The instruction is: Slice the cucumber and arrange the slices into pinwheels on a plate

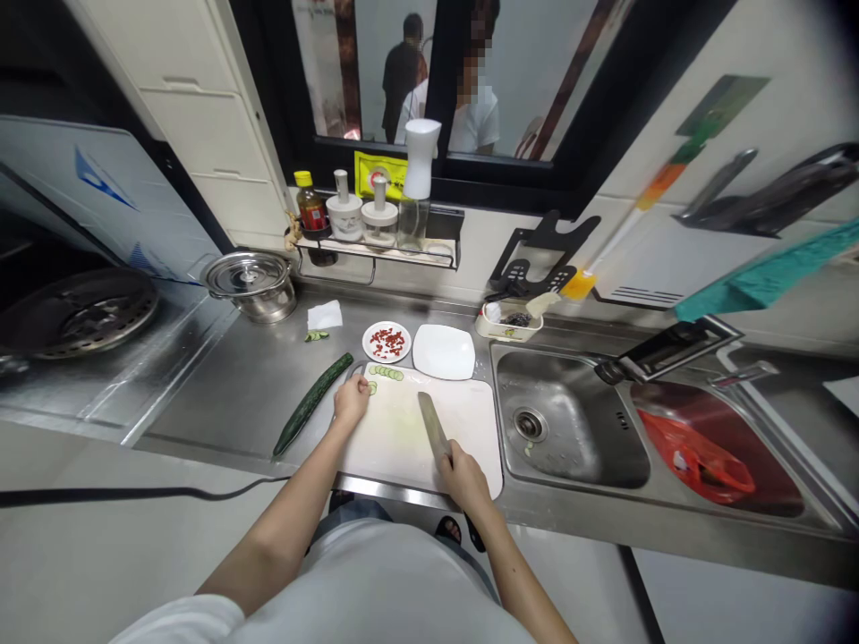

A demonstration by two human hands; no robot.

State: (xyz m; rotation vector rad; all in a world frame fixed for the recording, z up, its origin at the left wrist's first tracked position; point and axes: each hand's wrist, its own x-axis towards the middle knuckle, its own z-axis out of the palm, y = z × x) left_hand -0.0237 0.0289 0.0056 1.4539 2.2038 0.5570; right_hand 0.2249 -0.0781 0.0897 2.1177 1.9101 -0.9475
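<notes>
My right hand [465, 474] grips the handle of a kitchen knife [433, 420], its broad blade over the right half of a white cutting board [403, 461]. At the board's upper left corner is my left hand [352, 398], fingers pinched together beside a cucumber slice [372, 388]. Whether that slice is between the fingertips or lies against them is hard to make out. A short row of overlapping cucumber slices [386, 372] lies along the board's top edge. Left of the board, a whole dark green cucumber [312, 407] rests slantwise on the steel counter.
Behind the board stand a plate of chopped red pieces [387, 342] and a white square plate [443, 351]. A steel sink [570, 416] is at the right, with a red plastic bag [698, 456] in its second basin. A lidded pot [251, 284] stands back left, below a condiment shelf [382, 249].
</notes>
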